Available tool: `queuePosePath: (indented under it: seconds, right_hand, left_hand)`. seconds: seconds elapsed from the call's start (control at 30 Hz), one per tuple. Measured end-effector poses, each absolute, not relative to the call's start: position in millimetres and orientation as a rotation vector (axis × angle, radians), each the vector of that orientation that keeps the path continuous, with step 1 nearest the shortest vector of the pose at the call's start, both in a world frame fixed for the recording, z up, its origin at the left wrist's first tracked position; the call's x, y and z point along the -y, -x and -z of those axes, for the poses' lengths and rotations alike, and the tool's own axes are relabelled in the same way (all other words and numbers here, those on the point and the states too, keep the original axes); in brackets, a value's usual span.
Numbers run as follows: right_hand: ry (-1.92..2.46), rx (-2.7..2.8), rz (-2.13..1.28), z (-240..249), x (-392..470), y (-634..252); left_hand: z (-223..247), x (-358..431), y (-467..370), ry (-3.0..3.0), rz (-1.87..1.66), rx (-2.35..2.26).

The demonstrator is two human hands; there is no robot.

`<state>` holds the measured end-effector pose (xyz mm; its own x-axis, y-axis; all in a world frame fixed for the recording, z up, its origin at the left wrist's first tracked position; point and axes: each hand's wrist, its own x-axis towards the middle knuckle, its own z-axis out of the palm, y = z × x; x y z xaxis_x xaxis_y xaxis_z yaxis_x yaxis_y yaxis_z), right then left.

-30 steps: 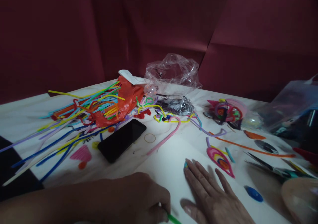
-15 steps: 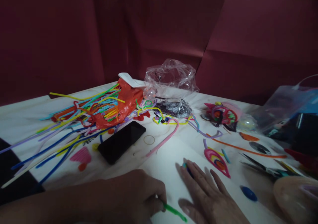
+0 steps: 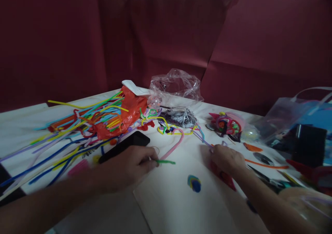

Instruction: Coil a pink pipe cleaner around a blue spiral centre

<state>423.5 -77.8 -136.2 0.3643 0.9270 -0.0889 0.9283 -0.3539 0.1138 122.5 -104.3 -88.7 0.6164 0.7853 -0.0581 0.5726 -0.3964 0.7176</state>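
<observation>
On the white worktop (image 3: 166,206), both hands have moved forward: the left hand (image 3: 129,166) pinches a green pipe cleaner (image 3: 166,162), the right hand (image 3: 227,158) seemingly curls closed over a pink coil (image 3: 224,176).

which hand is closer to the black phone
Left. The left hand lies right beside the black phone, partly over its near edge, pinching a green pipe cleaner. The right hand is far off to its right.

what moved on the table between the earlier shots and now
Both hands went forward. The left hand carried its green pipe cleaner up beside the phone. The right hand lifted off the small coiled piece and now covers the pink teardrop piece. Phone, bags and loose pile stayed.
</observation>
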Motion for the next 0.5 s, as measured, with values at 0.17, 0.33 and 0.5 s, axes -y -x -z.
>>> queuePosePath:
  seconds: [0.17, 0.33, 0.5]
  right_hand:
    - [-2.422, -1.796, 0.074, 125.2, 65.4, -426.1]
    - [-2.455, -1.938, 0.024, 117.2, 40.1, -419.5]
    - [-2.464, -1.957, 0.036, 137.3, 21.5, -418.2]
  left_hand:
    - [82.7, 67.0, -96.2, -2.13, -0.592, -1.293]
    - [84.2, 31.8, -66.8, -2.164, -0.724, -1.533]
    - [94.7, 9.8, -39.0, -2.34, -0.678, -1.72]
